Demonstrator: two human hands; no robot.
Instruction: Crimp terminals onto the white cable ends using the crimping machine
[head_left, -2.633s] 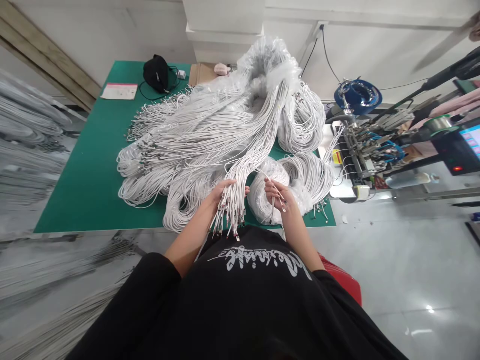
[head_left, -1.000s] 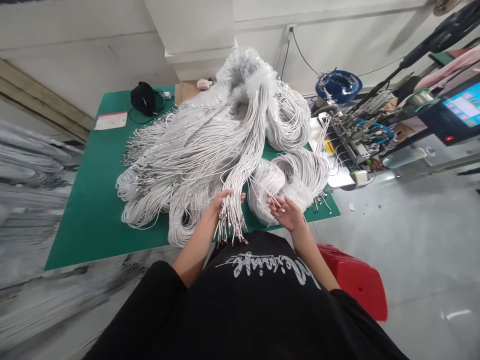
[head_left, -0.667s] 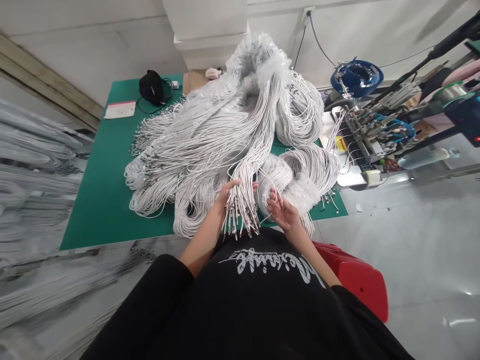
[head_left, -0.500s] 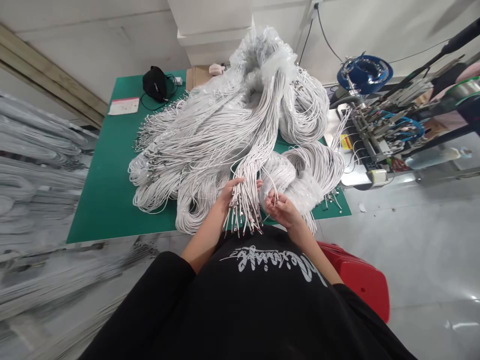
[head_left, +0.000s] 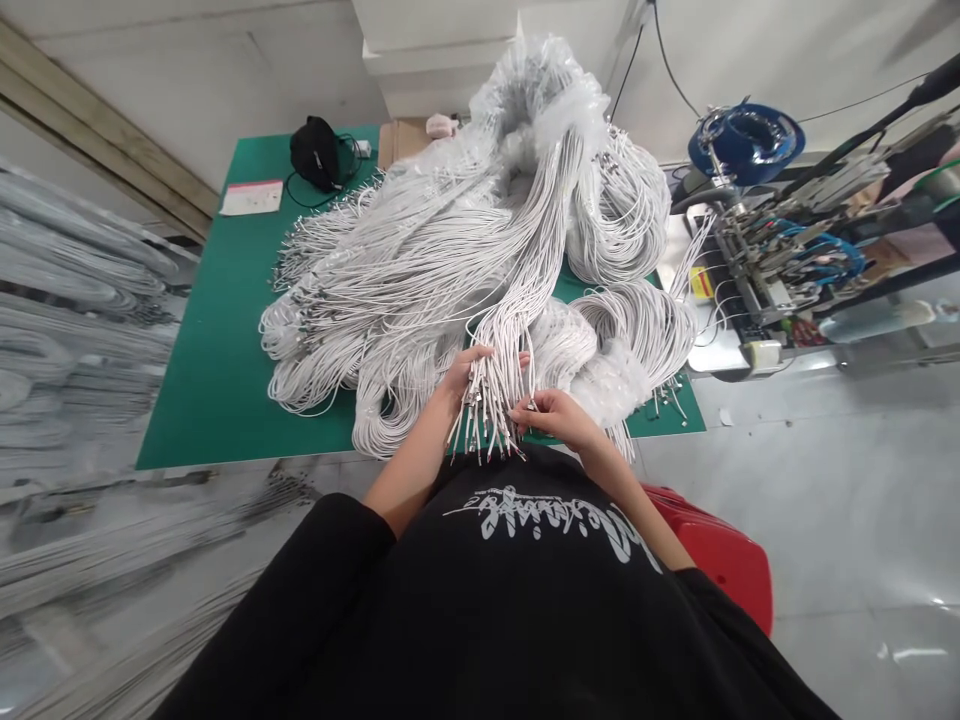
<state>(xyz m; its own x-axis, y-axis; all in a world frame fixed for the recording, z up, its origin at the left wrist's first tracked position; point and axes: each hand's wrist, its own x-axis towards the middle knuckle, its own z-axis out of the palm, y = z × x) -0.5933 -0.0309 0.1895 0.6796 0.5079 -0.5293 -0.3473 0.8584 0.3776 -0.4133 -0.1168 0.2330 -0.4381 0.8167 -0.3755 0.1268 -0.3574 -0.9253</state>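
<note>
At the table's (head_left: 196, 400) near edge, the left hand (head_left: 466, 372) curls round white cables (head_left: 504, 345).

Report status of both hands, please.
Left hand: holding white cable bundle, ends hanging. Right hand: fingers closed at the cable ends. Wrapped coil close beside; no blockage visible.

White cables (head_left: 544, 230) against a green desk (head_left: 199, 360).
Black shirt (head_left: 480, 630) with pale grey script lettering (head_left: 536, 512); black pouch (head_left: 315, 155); white paper (head_left: 252, 200) with a pink band along its top edge; brown cardboard (head_left: 409, 140); blue bowl (head_left: 765, 150); yellow-and-red label (head_left: 701, 282); red seat (head_left: 724, 560); grey floor (head_left: 847, 480).
</note>
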